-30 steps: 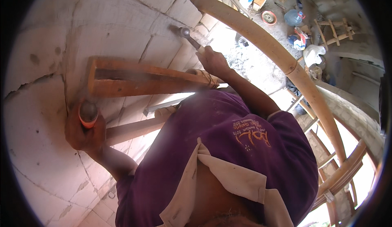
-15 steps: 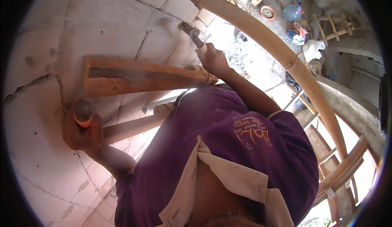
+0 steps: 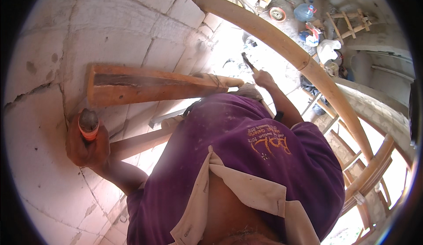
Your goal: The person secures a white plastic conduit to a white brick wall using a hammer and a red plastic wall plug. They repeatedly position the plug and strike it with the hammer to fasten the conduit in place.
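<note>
My left hand [image 3: 88, 143] is at the left, close to the pale block wall. Its fingers wrap round a short round tool [image 3: 89, 122] with an orange collar and a worn grey end that faces up. The rest of that tool is hidden in my fist, so I cannot tell its kind. Out to the right, my right hand [image 3: 265, 79] is closed on the handle of a hammer [image 3: 248, 62], whose dark head points up and away from the wall. A brown wooden beam [image 3: 154, 87] with a dark split side lies between my hands, along the wall.
The cracked block wall [image 3: 39, 126] fills the left side. A long curved bamboo pole [image 3: 269, 37] arches across the right, above more bamboo framework [image 3: 368, 174]. Far below are a water jug [image 3: 304, 12], a red-rimmed bowl [image 3: 277, 14], a white bag [image 3: 328, 51] and a small wooden frame [image 3: 350, 24].
My right hand has swung the hammer to the right, away from the wall and from my left hand. My left hand has stayed nearly in place with its tool.
</note>
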Demonstrator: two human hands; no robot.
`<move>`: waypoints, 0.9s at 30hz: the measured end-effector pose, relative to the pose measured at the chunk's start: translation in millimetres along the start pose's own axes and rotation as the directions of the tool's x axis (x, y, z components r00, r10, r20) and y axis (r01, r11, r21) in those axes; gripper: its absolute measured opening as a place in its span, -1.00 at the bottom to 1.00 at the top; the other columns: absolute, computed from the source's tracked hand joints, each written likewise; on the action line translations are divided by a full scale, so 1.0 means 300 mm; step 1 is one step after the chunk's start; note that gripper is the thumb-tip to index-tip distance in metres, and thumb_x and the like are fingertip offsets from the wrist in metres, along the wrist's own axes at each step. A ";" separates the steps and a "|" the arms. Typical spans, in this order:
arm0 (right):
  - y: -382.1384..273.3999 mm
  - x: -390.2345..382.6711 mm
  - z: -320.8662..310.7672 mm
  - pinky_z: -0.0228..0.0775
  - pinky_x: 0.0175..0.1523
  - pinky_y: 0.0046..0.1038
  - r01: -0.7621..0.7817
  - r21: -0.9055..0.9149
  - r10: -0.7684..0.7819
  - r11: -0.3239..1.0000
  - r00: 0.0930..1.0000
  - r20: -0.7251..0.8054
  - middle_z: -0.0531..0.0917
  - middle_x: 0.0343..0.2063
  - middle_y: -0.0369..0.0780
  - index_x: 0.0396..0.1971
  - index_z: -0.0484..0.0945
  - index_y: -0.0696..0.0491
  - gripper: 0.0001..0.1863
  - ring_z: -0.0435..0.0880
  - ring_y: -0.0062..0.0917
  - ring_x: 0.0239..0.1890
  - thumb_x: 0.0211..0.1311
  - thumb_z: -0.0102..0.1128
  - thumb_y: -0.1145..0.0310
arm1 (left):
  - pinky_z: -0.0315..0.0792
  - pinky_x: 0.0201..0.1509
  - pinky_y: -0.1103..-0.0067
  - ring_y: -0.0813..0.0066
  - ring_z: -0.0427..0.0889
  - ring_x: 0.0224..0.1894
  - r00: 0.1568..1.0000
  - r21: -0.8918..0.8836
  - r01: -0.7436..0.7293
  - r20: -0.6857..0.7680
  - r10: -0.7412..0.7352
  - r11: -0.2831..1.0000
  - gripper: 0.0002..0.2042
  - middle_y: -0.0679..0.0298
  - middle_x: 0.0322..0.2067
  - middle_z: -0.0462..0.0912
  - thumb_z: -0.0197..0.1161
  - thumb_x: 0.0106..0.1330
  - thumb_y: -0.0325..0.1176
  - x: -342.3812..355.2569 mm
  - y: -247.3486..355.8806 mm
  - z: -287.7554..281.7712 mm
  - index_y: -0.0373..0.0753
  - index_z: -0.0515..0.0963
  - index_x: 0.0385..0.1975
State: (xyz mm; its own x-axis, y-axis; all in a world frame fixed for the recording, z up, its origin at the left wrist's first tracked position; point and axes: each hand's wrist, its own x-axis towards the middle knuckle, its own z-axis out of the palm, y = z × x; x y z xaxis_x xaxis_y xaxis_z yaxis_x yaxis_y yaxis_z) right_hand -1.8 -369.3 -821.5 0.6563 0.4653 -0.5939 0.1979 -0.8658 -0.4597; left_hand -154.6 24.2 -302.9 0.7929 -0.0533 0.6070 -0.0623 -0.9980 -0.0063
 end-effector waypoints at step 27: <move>0.123 -0.259 0.024 0.51 0.18 -0.14 -0.352 0.169 0.344 0.921 0.936 0.075 0.72 -0.06 0.04 0.34 0.34 -0.15 -0.48 0.72 -0.14 0.03 0.40 -0.08 0.16 | 0.57 -0.20 0.58 0.46 0.70 -0.36 0.989 -0.151 0.041 -0.135 -0.062 0.988 -0.64 0.18 -0.38 0.76 0.47 -0.06 -0.63 -0.027 -0.023 0.024 -0.39 0.70 -0.17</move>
State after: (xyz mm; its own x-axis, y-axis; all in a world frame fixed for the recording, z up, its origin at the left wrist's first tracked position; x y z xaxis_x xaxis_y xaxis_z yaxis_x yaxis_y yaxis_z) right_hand -50.9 -436.2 -797.0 0.6280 0.1516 -0.7633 -0.1721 -0.9295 -0.3262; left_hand -156.3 31.3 -313.4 0.7060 0.0136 0.7081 -0.1205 -0.9829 0.1390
